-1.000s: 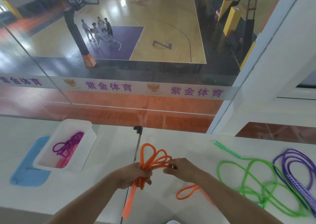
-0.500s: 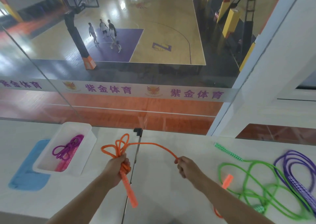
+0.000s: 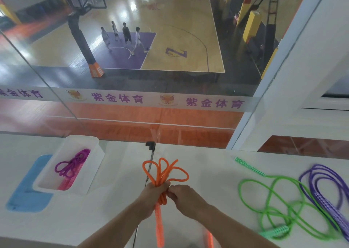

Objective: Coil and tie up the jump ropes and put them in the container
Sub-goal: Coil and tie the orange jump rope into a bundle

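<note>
My left hand (image 3: 151,194) grips a bundle of orange jump rope (image 3: 166,170) over the table's middle, its loops fanning up above my fist. One orange handle hangs below that fist. My right hand (image 3: 184,194) is right beside it and pinches the orange cord at the bundle's waist. A second orange handle shows blurred under my right forearm. The white container (image 3: 94,164) stands at the left with a coiled magenta rope (image 3: 71,165) inside. A loose green rope (image 3: 272,204) and a purple rope (image 3: 326,187) lie on the table at the right.
A blue mat (image 3: 26,196) lies under the container's left side. The white table (image 3: 117,210) has a seam down its middle and ends at a glass wall (image 3: 170,115) overlooking a basketball court. A white pillar (image 3: 294,68) rises at the right.
My right hand, which held the cord stretched out to the right, has come back against my left hand. The orange loops now stand bunched above my left fist, nearer the table's middle.
</note>
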`<state>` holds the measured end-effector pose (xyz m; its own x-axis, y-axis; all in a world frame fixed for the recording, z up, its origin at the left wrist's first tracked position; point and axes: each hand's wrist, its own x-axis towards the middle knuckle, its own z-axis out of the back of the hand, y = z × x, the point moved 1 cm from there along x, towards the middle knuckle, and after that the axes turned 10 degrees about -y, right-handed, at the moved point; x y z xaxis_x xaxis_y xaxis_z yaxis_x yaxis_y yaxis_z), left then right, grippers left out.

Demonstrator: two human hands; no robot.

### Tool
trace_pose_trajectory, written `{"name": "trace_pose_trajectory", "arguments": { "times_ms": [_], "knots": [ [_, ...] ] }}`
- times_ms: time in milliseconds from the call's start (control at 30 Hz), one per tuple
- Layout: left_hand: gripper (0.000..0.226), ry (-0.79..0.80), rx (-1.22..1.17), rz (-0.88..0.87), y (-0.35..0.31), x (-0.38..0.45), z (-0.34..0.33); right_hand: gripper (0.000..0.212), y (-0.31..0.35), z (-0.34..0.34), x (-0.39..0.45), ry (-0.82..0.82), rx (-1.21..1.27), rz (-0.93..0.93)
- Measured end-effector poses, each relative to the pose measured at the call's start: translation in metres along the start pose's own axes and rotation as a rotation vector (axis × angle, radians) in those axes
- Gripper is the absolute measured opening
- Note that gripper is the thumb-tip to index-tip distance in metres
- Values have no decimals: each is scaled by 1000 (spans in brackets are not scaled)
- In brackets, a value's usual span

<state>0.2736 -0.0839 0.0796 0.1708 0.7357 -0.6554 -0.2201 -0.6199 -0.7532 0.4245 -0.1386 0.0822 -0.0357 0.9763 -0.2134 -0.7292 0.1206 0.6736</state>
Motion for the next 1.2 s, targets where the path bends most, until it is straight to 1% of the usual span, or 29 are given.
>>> {"name": "trace_pose_trajectory", "arguments": {
  "times_ms": [67,167,233,300,367,433,500,567,600,667,733,800,867,933,967,1033,1100,1133,1200],
  "knots": [
    [23,-14,-32,41,2,0,-2,30,0,-1,0,16,45,2],
    [20,-65,-108,41,-2,1,-4,31,-4,-2,-2,34,56,-40],
    [15,-159,-280,83,-6,6,-1,30,-10,2,-5,50,8,-57],
    [15,-244,-462,153,-12,11,6,28,-20,8,-11,75,23,-79],
    [17,-269,-515,182,-14,15,13,23,-28,14,-17,97,77,-93],
    [14,-219,-412,171,-13,14,16,20,-31,18,-20,116,83,-66],
    [10,-122,-174,106,-9,12,16,23,-30,22,-17,104,40,-11],
    [15,9,56,29,-5,8,14,25,-30,25,-12,39,8,7],
    [19,75,123,7,-3,5,11,26,-29,26,-9,4,-2,3],
    [21,189,194,-13,-2,-3,5,29,-25,27,-5,-23,-29,26],
    [16,287,262,-34,-2,-11,-3,31,-18,26,-4,-8,-37,53],
    [10,314,358,-33,-4,-16,-8,36,-14,25,-2,-7,-75,32],
    [9,296,456,-12,-7,-16,-6,44,-19,30,-3,-1,-129,-46],
    [10,237,497,-1,-12,-11,2,43,-32,36,-6,3,-108,-118],
    [8,187,458,15,-16,-9,8,39,-39,40,-8,3,-74,-142],
    [10,37,354,61,-24,-1,21,29,-51,48,-15,5,-40,-161],
    [17,-105,376,73,-31,7,33,21,-53,54,-21,42,-59,-122],
    [22,-150,461,54,-32,13,38,19,-47,58,-23,77,-74,-84],
    [30,-206,744,-51,-34,20,41,20,-33,67,-25,120,-106,51]
  ]
}}
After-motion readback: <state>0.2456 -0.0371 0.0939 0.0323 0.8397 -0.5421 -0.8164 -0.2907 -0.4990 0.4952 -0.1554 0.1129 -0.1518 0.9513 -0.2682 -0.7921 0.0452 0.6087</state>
